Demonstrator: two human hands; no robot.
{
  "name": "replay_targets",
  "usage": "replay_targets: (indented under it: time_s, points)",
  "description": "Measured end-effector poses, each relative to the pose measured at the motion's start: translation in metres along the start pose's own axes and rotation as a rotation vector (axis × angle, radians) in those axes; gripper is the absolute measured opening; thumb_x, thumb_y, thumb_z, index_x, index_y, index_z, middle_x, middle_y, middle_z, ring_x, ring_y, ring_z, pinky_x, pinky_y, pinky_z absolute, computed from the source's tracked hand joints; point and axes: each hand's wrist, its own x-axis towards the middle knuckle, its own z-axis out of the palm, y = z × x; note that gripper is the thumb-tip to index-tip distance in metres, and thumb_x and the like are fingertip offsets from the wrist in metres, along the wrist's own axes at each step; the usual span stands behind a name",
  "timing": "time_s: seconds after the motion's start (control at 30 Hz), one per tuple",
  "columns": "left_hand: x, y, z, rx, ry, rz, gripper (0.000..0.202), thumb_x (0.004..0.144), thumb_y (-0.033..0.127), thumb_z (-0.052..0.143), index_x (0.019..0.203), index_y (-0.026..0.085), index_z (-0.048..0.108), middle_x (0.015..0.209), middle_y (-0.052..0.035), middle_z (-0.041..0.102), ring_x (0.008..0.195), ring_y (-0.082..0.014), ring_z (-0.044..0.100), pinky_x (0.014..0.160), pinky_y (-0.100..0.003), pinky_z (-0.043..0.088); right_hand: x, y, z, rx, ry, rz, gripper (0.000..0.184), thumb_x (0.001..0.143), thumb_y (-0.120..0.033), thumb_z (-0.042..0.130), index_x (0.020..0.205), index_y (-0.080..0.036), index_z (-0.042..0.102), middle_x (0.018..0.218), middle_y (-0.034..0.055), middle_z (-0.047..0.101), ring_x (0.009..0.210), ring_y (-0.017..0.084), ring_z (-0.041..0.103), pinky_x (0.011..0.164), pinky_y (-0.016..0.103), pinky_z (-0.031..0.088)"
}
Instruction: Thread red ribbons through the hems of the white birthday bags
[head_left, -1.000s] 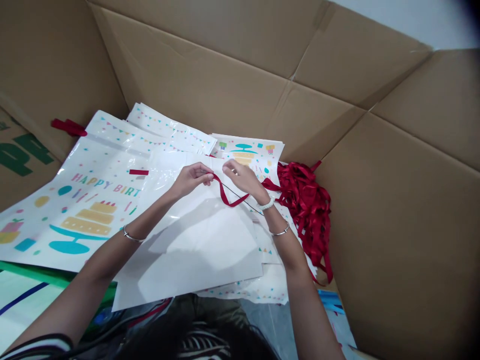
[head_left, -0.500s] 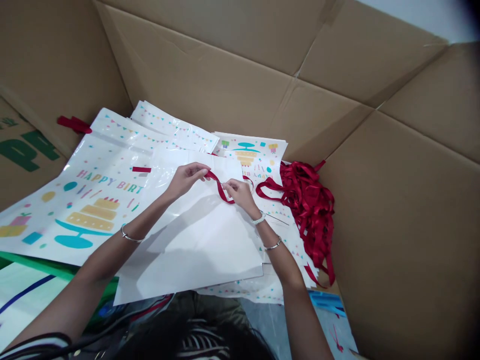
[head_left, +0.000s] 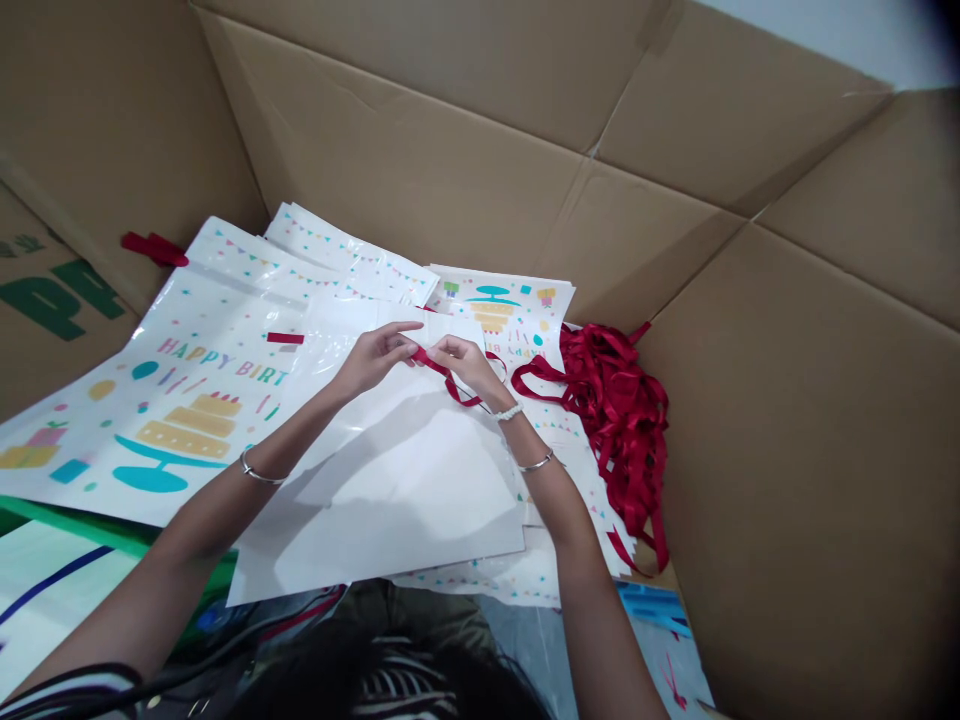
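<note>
Between my two hands runs a red ribbon (head_left: 459, 394), curving down below them over a white sheet (head_left: 390, 480). My left hand (head_left: 375, 357) pinches the ribbon's end between thumb and fingers. Close beside it, my right hand (head_left: 465, 362) also has its fingertips closed on the ribbon. The ribbon loops out behind my right wrist. Under and around the white sheet lie printed birthday sheets (head_left: 187, 340) with a cake, balloons and bunting. A short strip of red ribbon (head_left: 286, 338) shows on the left sheet.
A tangled heap of red ribbon (head_left: 622, 420) lies on the right against the cardboard wall (head_left: 810, 450). More printed sheets (head_left: 517, 290) are stacked at the back. Red ribbon ends (head_left: 155, 248) stick out at the far left. Green material (head_left: 75, 530) shows at the lower left.
My right hand has moved left and up along the ribbon, so that its fingertips are now close to my left hand. My left hand has hardly moved.
</note>
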Motion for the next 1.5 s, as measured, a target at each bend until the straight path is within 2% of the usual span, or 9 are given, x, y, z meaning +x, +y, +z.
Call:
replay_targets:
  time_s: [0.2, 0.43, 0.57, 0.8, 0.97, 1.03, 1.13, 1.2, 1.5]
  points:
    - [0.000, -0.003, 0.002, -0.003, -0.018, -0.021, 0.076, 0.078, 0.067, 0.082, 0.131, 0.014, 0.070, 0.086, -0.0101, 0.079, 0.077, -0.0242, 0.076, 0.082, -0.037, 0.061, -0.003, 0.008, 0.005, 0.121, -0.014, 0.040, 0.038, 0.104, -0.046, 0.062, 0.085, -0.021, 0.042, 0.072, -0.0054, 0.057, 0.074, 0.007, 0.055, 0.064, 0.014, 0.042]
    - [0.002, 0.001, 0.012, 0.021, -0.012, -0.022, 0.077, 0.080, 0.066, 0.081, 0.134, 0.012, 0.071, 0.092, -0.0111, 0.080, 0.069, -0.0190, 0.069, 0.074, -0.034, 0.060, -0.003, 0.005, 0.010, 0.252, -0.054, 0.095, 0.025, 0.105, -0.034, 0.064, 0.095, -0.014, 0.052, 0.067, -0.0068, 0.060, 0.052, 0.004, 0.045, 0.048, 0.013, 0.033]
    - [0.003, -0.003, 0.012, 0.041, -0.020, -0.030, 0.079, 0.082, 0.064, 0.079, 0.139, 0.011, 0.069, 0.099, -0.0136, 0.080, 0.069, -0.0171, 0.065, 0.070, -0.031, 0.055, -0.008, 0.006, 0.010, 0.326, -0.056, 0.113, 0.026, 0.103, -0.034, 0.068, 0.098, -0.011, 0.057, 0.068, -0.0055, 0.064, 0.053, 0.004, 0.047, 0.047, 0.013, 0.033]
    - [0.003, 0.001, 0.014, 0.008, -0.048, -0.029, 0.077, 0.085, 0.064, 0.076, 0.143, 0.013, 0.066, 0.111, -0.0163, 0.079, 0.080, -0.0197, 0.067, 0.069, -0.029, 0.049, -0.007, 0.010, 0.011, 0.412, -0.011, 0.144, 0.028, 0.095, -0.032, 0.078, 0.103, -0.012, 0.060, 0.073, -0.0046, 0.068, 0.059, 0.006, 0.054, 0.049, 0.014, 0.035]
    - [-0.003, 0.000, 0.006, -0.064, -0.043, -0.005, 0.071, 0.089, 0.064, 0.072, 0.142, 0.016, 0.066, 0.126, -0.0190, 0.073, 0.074, -0.0163, 0.065, 0.065, -0.028, 0.047, -0.004, 0.013, 0.011, 0.442, -0.025, 0.175, 0.027, 0.103, -0.037, 0.067, 0.098, -0.011, 0.061, 0.078, -0.0007, 0.067, 0.058, 0.006, 0.055, 0.052, 0.015, 0.042]
    - [-0.005, -0.001, 0.001, -0.053, 0.001, -0.033, 0.064, 0.088, 0.064, 0.072, 0.131, 0.016, 0.071, 0.119, -0.0168, 0.075, 0.072, -0.0158, 0.065, 0.064, -0.028, 0.046, -0.004, 0.013, 0.012, 0.449, -0.027, 0.181, 0.029, 0.105, -0.038, 0.064, 0.096, -0.010, 0.062, 0.080, 0.0002, 0.067, 0.058, 0.006, 0.056, 0.053, 0.016, 0.045]
    - [-0.008, -0.002, -0.003, 0.048, 0.076, -0.107, 0.052, 0.082, 0.063, 0.078, 0.100, 0.014, 0.076, 0.086, -0.0092, 0.074, 0.066, -0.0152, 0.061, 0.061, -0.026, 0.044, -0.005, 0.013, 0.016, 0.453, -0.029, 0.186, 0.030, 0.105, -0.038, 0.064, 0.094, -0.010, 0.063, 0.081, 0.0003, 0.066, 0.059, 0.006, 0.057, 0.054, 0.017, 0.047]
    - [-0.009, 0.000, -0.003, 0.111, 0.067, -0.153, 0.049, 0.077, 0.062, 0.082, 0.087, 0.014, 0.075, 0.071, -0.0054, 0.068, 0.063, -0.0150, 0.058, 0.059, -0.026, 0.042, -0.006, 0.012, 0.019, 0.451, -0.032, 0.190, 0.029, 0.105, -0.037, 0.064, 0.096, -0.010, 0.063, 0.082, 0.0005, 0.066, 0.061, 0.007, 0.058, 0.055, 0.017, 0.049]
    - [-0.009, -0.007, 0.010, -0.023, 0.065, -0.247, 0.052, 0.066, 0.064, 0.085, 0.081, 0.014, 0.077, 0.063, -0.0028, 0.061, 0.060, -0.0125, 0.048, 0.057, -0.026, 0.034, -0.007, 0.011, 0.022, 0.417, -0.014, 0.195, 0.024, 0.104, -0.033, 0.065, 0.105, -0.009, 0.065, 0.087, 0.0010, 0.065, 0.067, 0.007, 0.061, 0.058, 0.017, 0.053]
